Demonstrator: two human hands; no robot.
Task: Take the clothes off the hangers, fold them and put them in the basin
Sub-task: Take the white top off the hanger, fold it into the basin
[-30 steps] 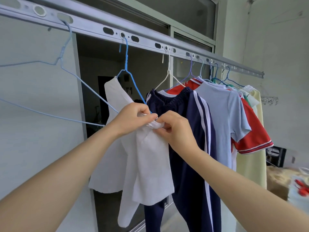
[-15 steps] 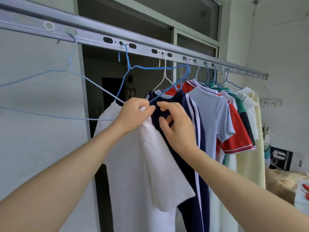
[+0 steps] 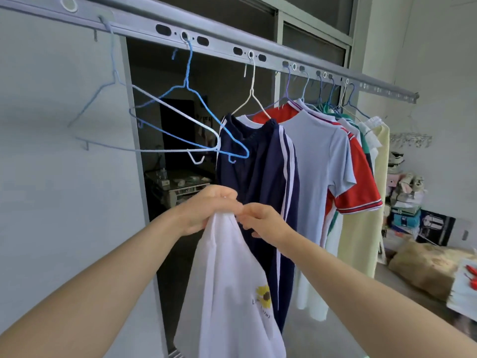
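Left hand (image 3: 206, 211) grips the bunched top of the white T-shirt (image 3: 229, 280); fingers curled tight round the fabric. Right hand (image 3: 263, 222) pinches the same top edge just beside it, fingertips touching the left hand's. Shirt is off any hanger and hangs limp from both hands, below the rail (image 3: 144, 24), in front of the navy striped pants (image 3: 258, 171). Sunflower print (image 3: 264, 298) shows low on it. Blue hanger (image 3: 185, 85) and pale hanger (image 3: 115, 73) hang bare on the rail. Light blue tee (image 3: 320, 156) and red shirt (image 3: 361, 192) hang further right.
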